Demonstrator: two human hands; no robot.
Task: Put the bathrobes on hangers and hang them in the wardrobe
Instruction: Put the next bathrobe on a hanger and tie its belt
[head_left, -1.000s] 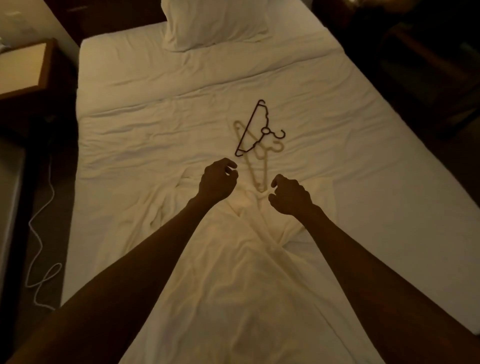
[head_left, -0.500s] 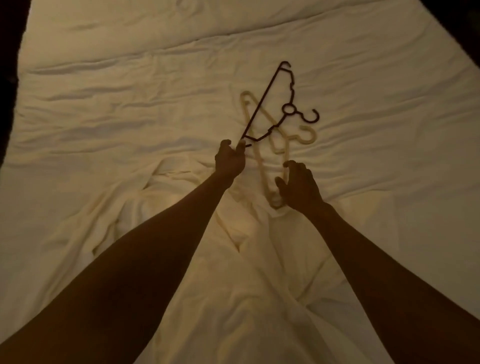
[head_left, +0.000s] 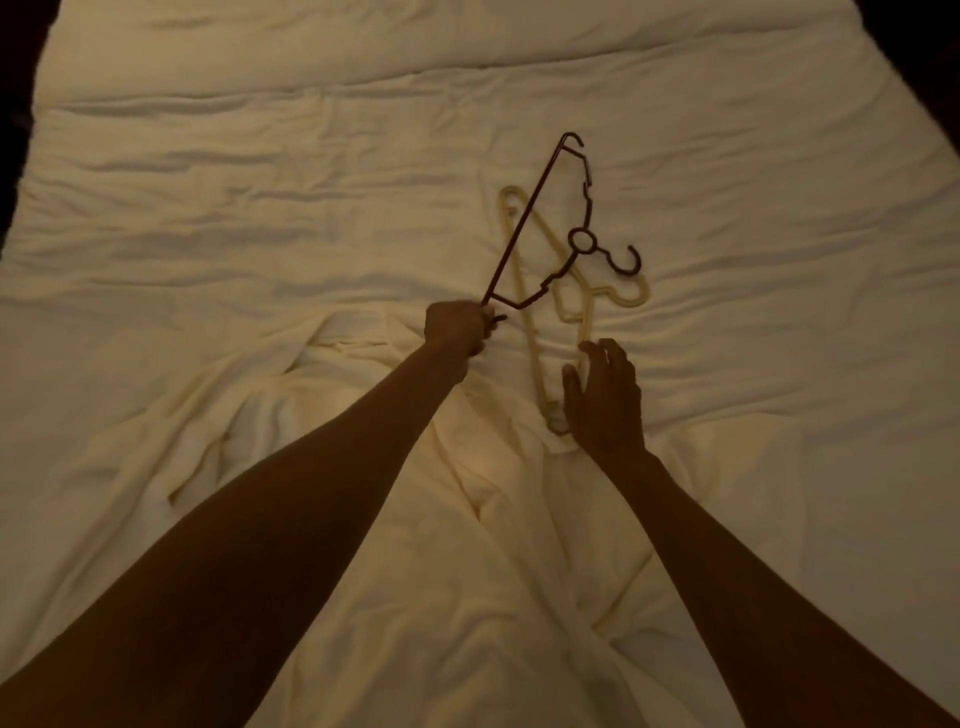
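A dark plastic hanger lies on the bed, its hook pointing right. My left hand is closed on the hanger's near corner. Under it lies a cream hanger, partly covered by the dark one. My right hand hovers with fingers spread over the cream hanger's near end, holding nothing. A cream bathrobe lies crumpled on the bed below both hands, partly hidden by my forearms.
The bed with its wrinkled white sheet fills nearly the whole view. Dark floor shows at the far left edge and the top right corner.
The view has closed in on the bed. My left hand reached forward and closed on the dark hanger's corner. My right hand opened its fingers over the cream hanger's near end.
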